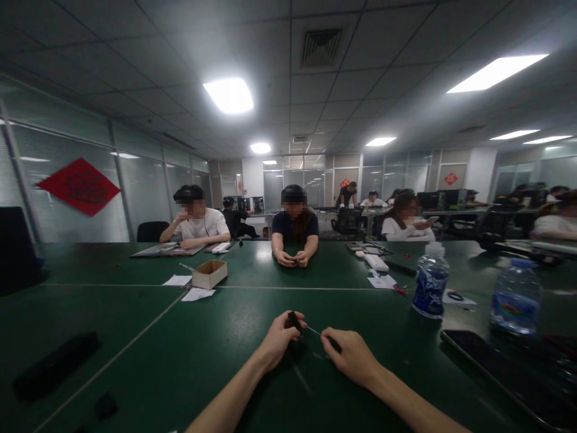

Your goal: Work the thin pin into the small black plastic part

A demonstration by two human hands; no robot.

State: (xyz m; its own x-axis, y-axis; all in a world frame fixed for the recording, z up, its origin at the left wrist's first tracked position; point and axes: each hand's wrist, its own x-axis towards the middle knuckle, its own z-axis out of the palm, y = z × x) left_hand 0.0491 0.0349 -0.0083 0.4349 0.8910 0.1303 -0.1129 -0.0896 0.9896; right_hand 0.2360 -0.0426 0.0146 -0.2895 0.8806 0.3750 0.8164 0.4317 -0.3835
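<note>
Near the middle of the green table (225, 349), my left hand (280, 338) is closed around a small black object (294, 320), held upright above the surface. To its right, my right hand (349, 353) grips a thin tool by its dark handle, mostly covered by the fingers. The tool's narrow metal shaft (312, 329) points left, its tip at or close to the black object; whether they touch is hard to tell. Both forearms rest low over the near part of the table.
Two water bottles (430, 285) (516, 300) and a phone (500, 373) lie to the right. A small open box (210, 275) stands ahead on the left, beside papers (197, 294). At left is a black case (56, 364). People sit across the table.
</note>
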